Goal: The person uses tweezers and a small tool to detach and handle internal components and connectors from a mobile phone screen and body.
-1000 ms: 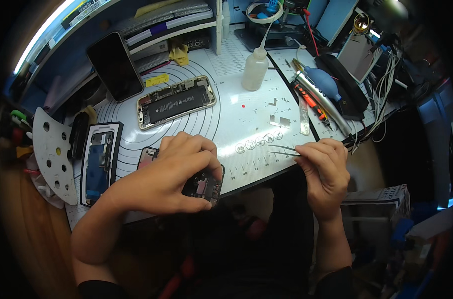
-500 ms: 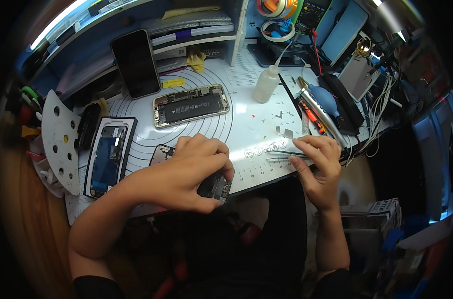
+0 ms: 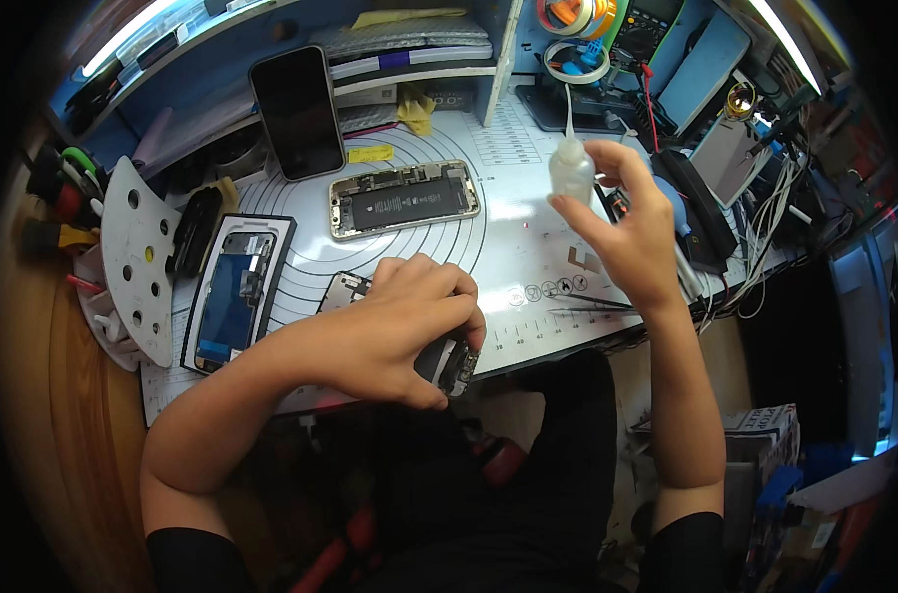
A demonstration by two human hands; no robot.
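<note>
My left hand (image 3: pixel 400 321) is curled over a dark phone part (image 3: pixel 457 368) at the table's front edge, thumb on the near side and fingers on the far side. Most of that part is hidden beneath the palm; small metal plates and connectors show at its right end. My right hand (image 3: pixel 632 222) grips a translucent squeeze bottle (image 3: pixel 571 170) with a thin nozzle pointing up, thumb on its left and fingers on its right. Tweezers (image 3: pixel 592 302) lie on the mat below that hand. Beyond my left hand lies an opened phone (image 3: pixel 405 201) with its black battery exposed.
A screen assembly in a box tray (image 3: pixel 234 296) lies at the left, beside a white holed rack (image 3: pixel 136 262). A dark phone (image 3: pixel 298 114) leans against the shelf. Small metal shields (image 3: pixel 584 259) lie near the tweezers. A multimeter (image 3: pixel 642 35) and cables stand at the back right.
My right hand has let go of the tweezers, moved up and taken hold of the squeeze bottle, which now stands straighter. My left hand keeps its grip. The whole view has shifted slightly.
</note>
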